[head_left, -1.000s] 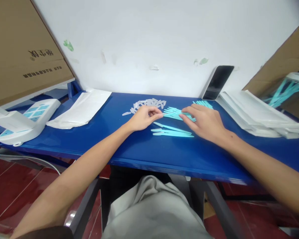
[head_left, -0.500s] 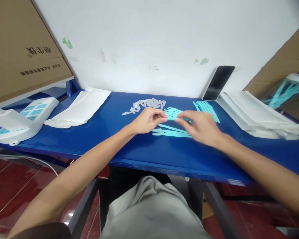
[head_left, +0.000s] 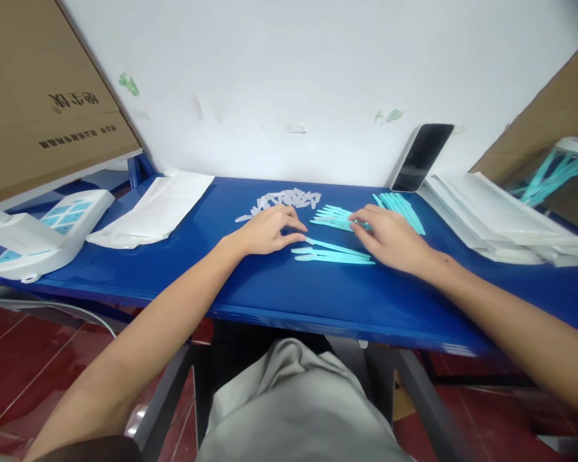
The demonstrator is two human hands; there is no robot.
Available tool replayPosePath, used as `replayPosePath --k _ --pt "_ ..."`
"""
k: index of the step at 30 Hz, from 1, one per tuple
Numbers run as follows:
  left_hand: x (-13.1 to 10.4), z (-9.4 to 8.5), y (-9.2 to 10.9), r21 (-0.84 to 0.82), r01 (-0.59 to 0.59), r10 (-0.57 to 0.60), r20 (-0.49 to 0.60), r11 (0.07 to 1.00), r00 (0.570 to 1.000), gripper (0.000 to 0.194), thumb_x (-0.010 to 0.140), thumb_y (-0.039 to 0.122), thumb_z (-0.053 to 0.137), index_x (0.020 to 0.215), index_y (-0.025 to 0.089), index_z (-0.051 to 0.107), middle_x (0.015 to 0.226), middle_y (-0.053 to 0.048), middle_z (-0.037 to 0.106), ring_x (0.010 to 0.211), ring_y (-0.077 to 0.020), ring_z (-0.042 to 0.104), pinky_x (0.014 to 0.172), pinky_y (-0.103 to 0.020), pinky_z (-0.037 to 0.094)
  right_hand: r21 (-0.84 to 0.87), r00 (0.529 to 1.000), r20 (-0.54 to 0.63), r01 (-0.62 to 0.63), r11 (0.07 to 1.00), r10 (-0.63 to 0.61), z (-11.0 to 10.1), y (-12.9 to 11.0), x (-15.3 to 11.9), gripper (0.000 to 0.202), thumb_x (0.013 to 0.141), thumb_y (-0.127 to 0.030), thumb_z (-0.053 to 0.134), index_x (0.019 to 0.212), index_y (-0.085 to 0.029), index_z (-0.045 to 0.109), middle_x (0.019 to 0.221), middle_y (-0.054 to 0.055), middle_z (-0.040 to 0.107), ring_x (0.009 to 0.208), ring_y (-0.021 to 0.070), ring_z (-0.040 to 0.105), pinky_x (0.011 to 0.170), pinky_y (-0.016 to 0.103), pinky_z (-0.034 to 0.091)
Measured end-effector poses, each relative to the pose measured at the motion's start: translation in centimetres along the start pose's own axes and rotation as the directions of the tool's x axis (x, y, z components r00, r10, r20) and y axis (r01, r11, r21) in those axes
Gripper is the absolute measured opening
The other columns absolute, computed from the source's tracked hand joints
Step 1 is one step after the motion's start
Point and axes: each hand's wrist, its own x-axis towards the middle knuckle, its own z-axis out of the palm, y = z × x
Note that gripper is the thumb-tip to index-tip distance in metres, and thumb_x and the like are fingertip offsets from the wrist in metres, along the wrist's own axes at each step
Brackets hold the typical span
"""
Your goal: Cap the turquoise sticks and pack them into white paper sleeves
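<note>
My left hand (head_left: 275,230) rests low over the blue table, thumb and fingers apart with nothing seen between them. Its thumb is close to the left ends of a few slim turquoise sticks (head_left: 334,258) lying side by side. Behind these, a fanned pile of the same turquoise sticks (head_left: 330,217) lies at the fingertips of my right hand (head_left: 388,234). The right thumb and index finger are pinched around the right end of a turquoise stick at this pile. Small translucent whitish pieces (head_left: 289,197) are heaped behind my left hand.
Another bundle of turquoise sticks (head_left: 399,212) lies behind my right hand. A phone (head_left: 424,157) leans on the wall. White packets (head_left: 491,218) are stacked at right, near a clear container (head_left: 553,173) of sticks. A white bag (head_left: 149,212) and white device (head_left: 52,234) are at left.
My hands have moved apart: the left drew back leftward from the turquoise stick that both held, and the right shifted slightly right to the end of the fanned pile.
</note>
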Motion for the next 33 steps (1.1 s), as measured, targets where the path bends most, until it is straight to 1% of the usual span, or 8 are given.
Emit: replayPosePath --k 4,7,13,19,22,25,30,33 --pt "0.0 0.3 0.0 0.004 -0.010 0.010 0.036 1.000 0.999 0.036 0.105 0.043 0.055 0.117 0.021 0.081 0.115 -0.013 0.069 0.110 -0.0276 0.062 0.098 -0.041 0.048 -0.069 0.998 0.058 -0.018 0.997 0.022 0.0 -0.3 0.0 0.040 0.104 -0.031 0.045 0.130 -0.016 0.071 0.115 0.013 0.078 0.093 0.0310 0.073 0.076 0.040 0.052" --pt "0.3 0.5 0.2 -0.031 0.004 -0.003 0.038 1.000 0.999 0.031 0.102 0.040 0.060 0.111 0.020 0.081 0.113 -0.012 0.070 0.109 -0.0274 0.062 0.097 -0.041 0.048 -0.083 0.993 0.115 0.003 0.997 0.006 0.2 -0.5 -0.1 0.041 0.105 -0.030 0.043 0.128 -0.018 0.073 0.120 0.012 0.078 0.099 0.0329 0.075 0.077 0.041 0.053" --pt "0.4 0.4 0.3 -0.130 0.024 -0.027 -0.024 0.991 0.999 0.013 0.094 0.027 0.066 0.099 0.020 0.075 0.102 -0.007 0.074 0.101 -0.0246 0.063 0.097 -0.041 0.047 0.096 0.990 0.099 0.090 0.991 -0.099 0.5 -0.5 0.1 0.038 0.103 -0.028 0.048 0.123 -0.016 0.077 0.110 0.014 0.079 0.102 0.0314 0.073 0.087 0.044 0.055" --pt "0.4 0.1 0.5 -0.132 -0.018 0.019 0.007 0.991 1.000 0.017 0.090 0.028 0.066 0.097 0.022 0.080 0.102 -0.007 0.075 0.099 -0.0240 0.066 0.098 -0.041 0.048 0.229 0.988 0.091 0.104 0.968 -0.128 0.9 -1.8 0.5 0.036 0.102 -0.028 0.048 0.119 -0.022 0.080 0.099 0.011 0.076 0.094 0.0290 0.070 0.084 0.043 0.055" --pt "0.3 -0.1 0.6 -0.145 -0.015 0.015 -0.001 0.989 1.000 0.026 0.093 0.030 0.061 0.108 0.021 0.081 0.107 -0.009 0.074 0.097 -0.0236 0.066 0.094 -0.039 0.050 0.257 0.985 0.088 0.122 0.959 -0.149 1.3 -2.0 0.5 0.039 0.103 -0.030 0.047 0.121 -0.022 0.080 0.103 0.013 0.075 0.101 0.0307 0.069 0.088 0.046 0.056" --pt "0.3 -0.1 0.5 -0.113 0.044 -0.053 -0.073 0.993 0.996 0.037 0.097 0.030 0.051 0.123 0.019 0.075 0.107 -0.009 0.072 0.096 -0.0230 0.065 0.091 -0.038 0.051 0.278 0.983 0.094 0.129 0.952 -0.160 1.3 -2.0 0.4 0.039 0.104 -0.034 0.047 0.122 -0.022 0.079 0.112 0.014 0.075 0.106 0.0313 0.069 0.094 0.048 0.055" --pt "0.1 0.1 0.0 0.145 0.194 -0.180 -0.103 0.970 0.978 0.047 0.104 0.034 0.041 0.141 0.016 0.063 0.120 -0.014 0.068 0.115 -0.0310 0.060 0.102 -0.047 0.048 0.295 0.967 0.127 0.175 0.939 -0.220 1.1 -2.2 0.2 0.036 0.104 -0.033 0.048 0.120 -0.021 0.078 0.123 0.012 0.077 0.117 0.0318 0.068 0.103 0.051 0.053" --pt "-0.2 -0.1 -0.5 0.301 0.361 -0.326 -0.161 0.883 0.932 0.056 0.104 0.035 0.042 0.157 0.016 0.047 0.131 -0.019 0.063 0.122 -0.0362 0.055 0.103 -0.052 0.047 0.274 0.967 0.094 0.203 0.940 -0.236 0.9 -2.1 0.0 0.036 0.105 -0.033 0.047 0.118 -0.022 0.078 0.127 0.012 0.075 0.120 0.0308 0.067 0.103 0.050 0.053"
